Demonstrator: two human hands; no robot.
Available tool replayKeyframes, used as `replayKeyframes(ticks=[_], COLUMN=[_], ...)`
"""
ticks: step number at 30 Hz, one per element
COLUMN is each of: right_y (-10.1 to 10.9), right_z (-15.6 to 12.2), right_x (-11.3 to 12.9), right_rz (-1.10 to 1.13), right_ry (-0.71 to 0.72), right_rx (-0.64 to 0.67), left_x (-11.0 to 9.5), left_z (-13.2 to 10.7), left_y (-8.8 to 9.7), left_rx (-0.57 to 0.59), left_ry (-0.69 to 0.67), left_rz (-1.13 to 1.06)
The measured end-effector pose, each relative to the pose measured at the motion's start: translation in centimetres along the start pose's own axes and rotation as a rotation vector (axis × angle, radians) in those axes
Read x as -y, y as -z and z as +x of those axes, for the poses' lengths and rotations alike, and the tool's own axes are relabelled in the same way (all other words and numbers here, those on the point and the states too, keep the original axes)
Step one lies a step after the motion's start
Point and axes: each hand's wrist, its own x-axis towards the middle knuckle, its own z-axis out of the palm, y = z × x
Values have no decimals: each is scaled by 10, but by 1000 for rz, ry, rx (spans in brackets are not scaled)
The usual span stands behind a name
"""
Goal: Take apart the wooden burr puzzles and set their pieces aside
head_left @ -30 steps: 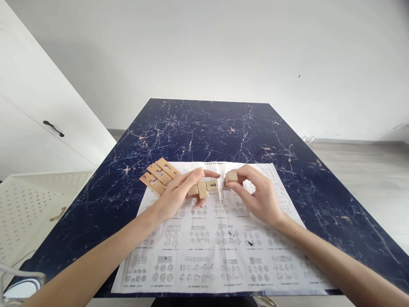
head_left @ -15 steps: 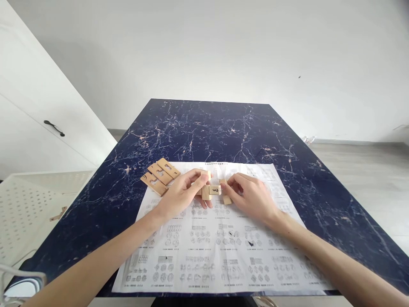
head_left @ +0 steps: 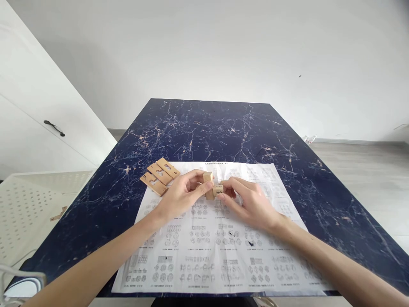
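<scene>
Dark-blue, white-veined rectangular tabletop [head_left: 209, 136] beneath the white printed paper sheet [head_left: 196, 251] with small diagrams. Above the sheet's upper half: left hand [head_left: 185, 194], thumb and fingers clasping blocks; right hand [head_left: 247, 200], thumb and forefinger at a block end, pinching or only touching, cannot tell. Across sheet's upper-left corner: three flat tan wooden plates [head_left: 155, 169] with cut-outs. Over sheet's upper middle, between hands: pale wooden block cluster [head_left: 208, 176], black-marked on right end.
</scene>
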Motion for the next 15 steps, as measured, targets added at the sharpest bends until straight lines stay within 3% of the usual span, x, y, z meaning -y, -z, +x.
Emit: replayKeyframes(ticks=[4, 7, 11, 15], right_y=[-2, -1, 3, 5], right_z=[0, 0, 2, 4], right_x=[1, 3, 4, 5], right_rz=[58, 97, 183, 346], right_ry=[-5, -31, -158, -312], right_rx=[3, -29, -21, -40], left_x=[-2, -2, 3, 9], left_z=[-1, -1, -3, -5], left_y=[-1, -2, -3, -3], left_rx=[23, 10, -63, -150], left_ry=[-45, -152, -372, -641], left_rz=[9, 42, 212, 522])
